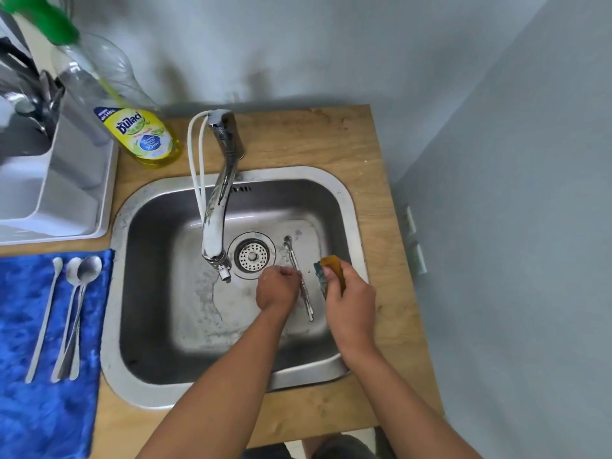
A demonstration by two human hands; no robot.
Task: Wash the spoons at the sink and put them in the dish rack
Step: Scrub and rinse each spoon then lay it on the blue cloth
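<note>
Over the steel sink [347, 207], my left hand [276, 288] grips the handles of thin metal spoons [293, 256] whose small bowls point toward the back of the basin. My right hand [351, 303] holds a yellow and dark sponge [331, 268] just right of those spoons, not touching them. Three more spoons [74, 313] lie side by side on a blue cloth [43, 409] left of the sink. The white dish rack [56, 190] stands at the back left with utensils in its cup.
A chrome faucet [218, 207] with a white hose reaches over the drain strainer [252, 256]; no water runs. A yellow dish soap bottle [142, 137] and a clear plastic bottle [96, 67] stand behind the sink. Walls close the counter at back and right.
</note>
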